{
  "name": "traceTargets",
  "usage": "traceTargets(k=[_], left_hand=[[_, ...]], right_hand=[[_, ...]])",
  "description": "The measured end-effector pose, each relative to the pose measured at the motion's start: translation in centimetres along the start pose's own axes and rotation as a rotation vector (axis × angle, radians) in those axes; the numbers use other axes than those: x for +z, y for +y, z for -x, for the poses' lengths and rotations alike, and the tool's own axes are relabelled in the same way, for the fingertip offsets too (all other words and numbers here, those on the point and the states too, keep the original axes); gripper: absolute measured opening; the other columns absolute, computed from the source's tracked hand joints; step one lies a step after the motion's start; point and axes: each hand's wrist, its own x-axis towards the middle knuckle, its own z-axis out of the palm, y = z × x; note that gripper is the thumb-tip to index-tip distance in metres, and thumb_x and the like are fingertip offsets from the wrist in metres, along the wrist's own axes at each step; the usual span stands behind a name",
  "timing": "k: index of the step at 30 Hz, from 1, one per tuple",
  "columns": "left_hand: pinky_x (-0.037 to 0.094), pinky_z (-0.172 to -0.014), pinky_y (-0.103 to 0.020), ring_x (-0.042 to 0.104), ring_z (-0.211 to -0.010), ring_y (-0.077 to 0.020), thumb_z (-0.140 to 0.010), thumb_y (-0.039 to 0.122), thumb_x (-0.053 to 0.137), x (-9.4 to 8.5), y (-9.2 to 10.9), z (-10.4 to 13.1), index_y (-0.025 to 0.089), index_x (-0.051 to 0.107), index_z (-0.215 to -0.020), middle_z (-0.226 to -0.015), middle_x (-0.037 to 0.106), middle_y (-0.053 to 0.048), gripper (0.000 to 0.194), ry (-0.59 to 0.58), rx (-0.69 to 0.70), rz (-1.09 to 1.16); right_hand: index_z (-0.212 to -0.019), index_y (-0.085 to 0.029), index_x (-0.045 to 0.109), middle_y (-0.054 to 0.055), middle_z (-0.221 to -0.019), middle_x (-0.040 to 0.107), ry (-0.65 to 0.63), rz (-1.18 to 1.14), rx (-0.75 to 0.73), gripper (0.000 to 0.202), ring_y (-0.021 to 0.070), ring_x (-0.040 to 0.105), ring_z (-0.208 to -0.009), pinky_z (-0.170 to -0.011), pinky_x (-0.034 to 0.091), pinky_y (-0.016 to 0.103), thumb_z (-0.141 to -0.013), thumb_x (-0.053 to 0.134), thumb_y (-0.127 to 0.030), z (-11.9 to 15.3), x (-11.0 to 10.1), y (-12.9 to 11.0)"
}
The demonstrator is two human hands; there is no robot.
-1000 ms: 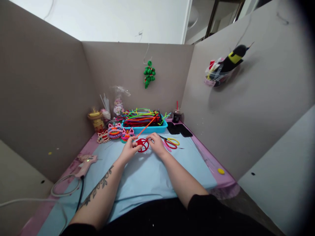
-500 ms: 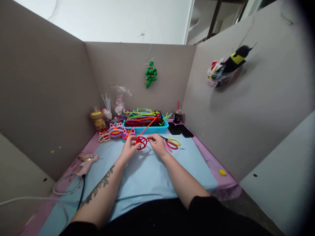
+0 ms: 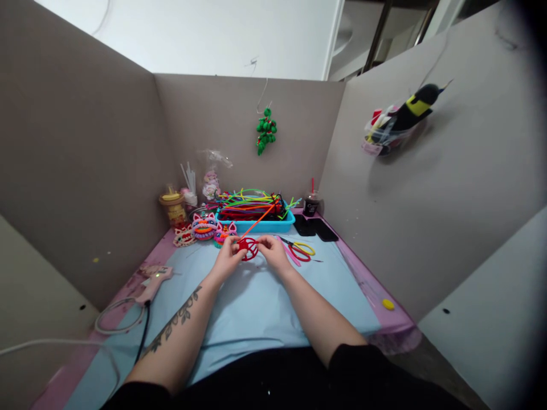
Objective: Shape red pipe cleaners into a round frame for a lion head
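Nearest: pink glue gun [image 3: 152, 283], 8 o'clock from the red wheel-shaped piece [image 3: 243, 245]. Piece held above blue sheet [image 3: 260, 307]: left hand [image 3: 225, 260] grasping its 9 o'clock side, right hand [image 3: 274, 254] pinching its 3 o'clock edge. Scissors [image 3: 293, 245] at 3 o'clock. Beyond, 12 o'clock: blue tray [image 3: 277, 225], coloured stems [image 3: 250, 203]; farther, green ornament [image 3: 266, 130] hanging.

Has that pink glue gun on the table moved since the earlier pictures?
No. The glue gun lies in the same spot relative to the blue tray; both merely shift slightly rightward in the picture together.
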Motion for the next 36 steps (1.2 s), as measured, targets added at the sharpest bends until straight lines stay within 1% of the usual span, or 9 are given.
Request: traceTargets(k=[4,10,14,18,23,26,29,31,36], left_hand=[[0.044,-0.060,-0.025,0.060,-0.064,-0.0135,-0.070,0.027,0.064,-0.1,-0.4,-0.1,0.019,0.040,-0.102,-0.072,0.061,0.001,0.040,-0.059,0.031,0.001],[0.045,-0.060,-0.025,0.060,-0.066,-0.0136,-0.071,0.025,0.062,0.1,0.1,0.1,0.019,0.040,-0.104,-0.075,0.060,0.001,0.040,-0.045,0.032,-0.019],[0.045,-0.061,-0.025,0.059,-0.066,-0.0129,-0.071,0.025,0.062,0.1,0.2,0.2,0.019,0.040,-0.103,-0.075,0.060,0.002,0.039,-0.038,0.042,-0.011],[0.045,-0.063,-0.026,0.060,-0.068,-0.0136,-0.070,0.027,0.064,0.0,0.2,0.1,0.019,0.041,-0.102,-0.077,0.061,0.001,0.040,-0.022,0.029,0.040],[0.046,-0.066,-0.027,0.062,-0.067,-0.0142,-0.066,0.029,0.070,-0.2,0.4,0.0,0.018,0.042,-0.101,-0.076,0.064,0.001,0.046,-0.015,-0.029,0.194],[0.046,-0.069,-0.030,0.063,-0.068,-0.0153,-0.063,0.030,0.073,-0.3,0.4,0.0,0.017,0.042,-0.102,-0.079,0.066,-0.001,0.051,-0.032,-0.075,0.260],[0.046,-0.069,-0.031,0.064,-0.067,-0.0161,-0.062,0.031,0.075,-0.4,0.4,0.0,0.017,0.042,-0.102,-0.078,0.067,-0.002,0.054,-0.030,-0.099,0.277],[0.047,-0.069,-0.031,0.064,-0.067,-0.0162,-0.062,0.032,0.075,-0.4,0.4,-0.1,0.017,0.042,-0.102,-0.077,0.067,-0.002,0.054,-0.024,-0.095,0.283],[0.046,-0.070,-0.029,0.064,-0.068,-0.0154,-0.062,0.032,0.075,-0.4,0.6,0.0,0.017,0.042,-0.102,-0.076,0.067,-0.002,0.053,-0.016,-0.090,0.254]], right_hand=[[-0.069,-0.018,0.058,-0.004,-0.059,0.056,-0.050,-0.140,0.079,0.009,0.0113,0.047,-0.054,-0.056,0.038,0.025,-0.064,0.060,-0.025,0.0,0.2,0.0],[-0.072,-0.018,0.055,-0.005,-0.058,0.054,-0.064,-0.188,0.115,0.014,0.0099,0.047,-0.052,-0.054,0.037,0.023,-0.061,0.060,-0.024,0.1,0.6,-0.1],[-0.073,-0.019,0.053,-0.005,-0.060,0.054,-0.061,-0.093,0.043,0.012,0.0108,0.049,-0.055,-0.055,0.038,0.022,-0.064,0.058,-0.023,0.5,1.0,0.1],[-0.071,-0.019,0.058,-0.002,-0.064,0.058,-0.039,0.149,-0.053,0.004,0.0134,0.051,-0.060,-0.059,0.040,0.025,-0.069,0.054,-0.020,0.9,1.1,0.2],[-0.072,-0.021,0.067,0.003,-0.077,0.065,0.042,0.405,-0.250,0.014,0.0189,0.055,-0.080,-0.078,0.042,0.034,-0.073,0.055,-0.014,0.9,0.9,0.0],[-0.077,-0.022,0.070,0.006,-0.086,0.063,0.076,0.505,-0.293,0.017,0.0208,0.051,-0.089,-0.084,0.041,0.037,-0.077,0.054,-0.017,1.1,0.8,-0.2],[-0.082,-0.021,0.071,0.009,-0.105,0.058,0.124,0.588,-0.330,0.019,0.0231,0.045,-0.104,-0.092,0.037,0.040,-0.080,0.052,-0.019,1.3,1.0,-0.3],[-0.082,-0.020,0.071,0.010,-0.116,0.053,0.112,0.602,-0.339,0.023,0.0240,0.040,-0.112,-0.098,0.033,0.041,-0.084,0.047,-0.022,1.5,1.2,-0.2],[-0.084,-0.021,0.070,0.008,-0.129,0.046,-0.026,0.575,-0.316,0.038,0.0261,0.029,-0.125,-0.104,0.026,0.046,-0.091,0.036,-0.035,1.6,2.0,1.0]])
